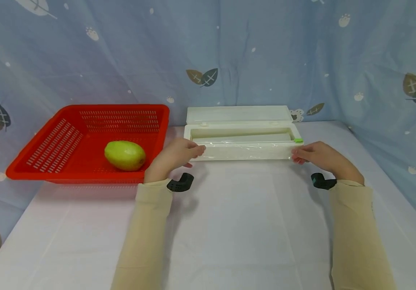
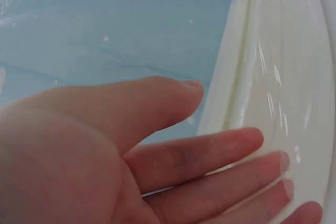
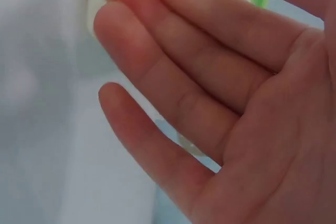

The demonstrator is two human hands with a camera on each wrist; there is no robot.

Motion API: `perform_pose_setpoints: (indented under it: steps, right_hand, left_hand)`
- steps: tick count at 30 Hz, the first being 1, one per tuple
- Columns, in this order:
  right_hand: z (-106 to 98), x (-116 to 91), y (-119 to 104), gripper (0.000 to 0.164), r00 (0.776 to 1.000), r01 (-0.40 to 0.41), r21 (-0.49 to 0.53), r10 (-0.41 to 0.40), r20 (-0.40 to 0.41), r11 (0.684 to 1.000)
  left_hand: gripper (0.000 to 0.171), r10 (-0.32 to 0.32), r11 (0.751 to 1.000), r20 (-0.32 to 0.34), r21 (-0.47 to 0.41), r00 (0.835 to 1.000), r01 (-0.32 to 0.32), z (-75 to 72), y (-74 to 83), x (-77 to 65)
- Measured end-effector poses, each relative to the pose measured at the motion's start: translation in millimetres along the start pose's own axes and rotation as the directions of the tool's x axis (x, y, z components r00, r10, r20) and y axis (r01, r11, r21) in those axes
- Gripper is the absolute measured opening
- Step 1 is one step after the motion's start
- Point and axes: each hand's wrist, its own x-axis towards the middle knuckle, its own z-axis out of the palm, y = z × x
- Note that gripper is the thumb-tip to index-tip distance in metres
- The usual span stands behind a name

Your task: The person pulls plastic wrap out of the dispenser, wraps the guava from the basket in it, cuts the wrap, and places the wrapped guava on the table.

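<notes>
White box [image 1: 244, 126], its lid raised, sits between the fingers of the left hand [image 1: 175, 157] and the right hand [image 1: 321, 155], upon the desk [image 1: 236, 225]. Left of the left fingers is a red basket [image 1: 84, 177]. Clear film [image 1: 245, 151] spans the box front between the fingers. The left fingers are slightly spread, thumb apart; whether the right ones pinch the film, I cannot tell. A yellow-green fruit [image 1: 125, 156] lies left of the left fingers, inside the basket; a green tab [image 1: 298, 140] sits just beyond the right fingertips.
</notes>
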Motion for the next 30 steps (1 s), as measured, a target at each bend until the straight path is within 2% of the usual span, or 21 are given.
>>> perform_pose_setpoints:
  steps: [3,9,13,19,24,26,30]
  right_hand:
    - [1.6,2.9,3.7,0.056,1.000,-0.014,-0.005,0.014,0.005,1.000]
    - [4.6,5.3,12.9,0.059,1.000,-0.027,0.026,0.027,0.014,0.999]
    - [6.5,5.1,19.2,0.057,1.000,-0.001,0.069,0.000,0.007,0.998]
    - [9.1,7.4,24.2,0.055,1.000,0.008,0.100,-0.008,0.000,0.995]
    - [11.4,10.2,23.2,0.051,0.999,0.038,0.116,-0.039,0.010,0.992]
    - [12.8,11.1,22.9,0.048,0.999,0.046,0.119,-0.049,0.018,0.992]
    - [16.8,14.6,24.7,0.044,0.997,0.056,0.149,-0.064,0.052,0.987]
  left_hand:
    - [0.033,0.011,0.999,-0.013,0.051,1.000,-0.010,2.0,3.8,0.6]
    - [0.038,-0.001,0.985,-0.069,0.173,0.998,0.013,8.7,11.5,1.7]
    - [0.041,-0.012,0.981,-0.067,0.191,0.998,0.024,12.0,13.0,2.0]
    - [0.048,-0.039,0.970,-0.025,0.240,0.999,0.044,15.4,4.5,6.5]
    - [0.034,-0.016,0.947,-0.026,0.321,1.000,0.023,16.9,-6.2,10.2]
    - [0.035,-0.031,0.950,-0.021,0.309,0.999,0.036,17.6,-10.1,10.4]
    - [0.038,-0.146,0.968,-0.019,0.203,0.989,0.147,19.6,-18.9,9.9]
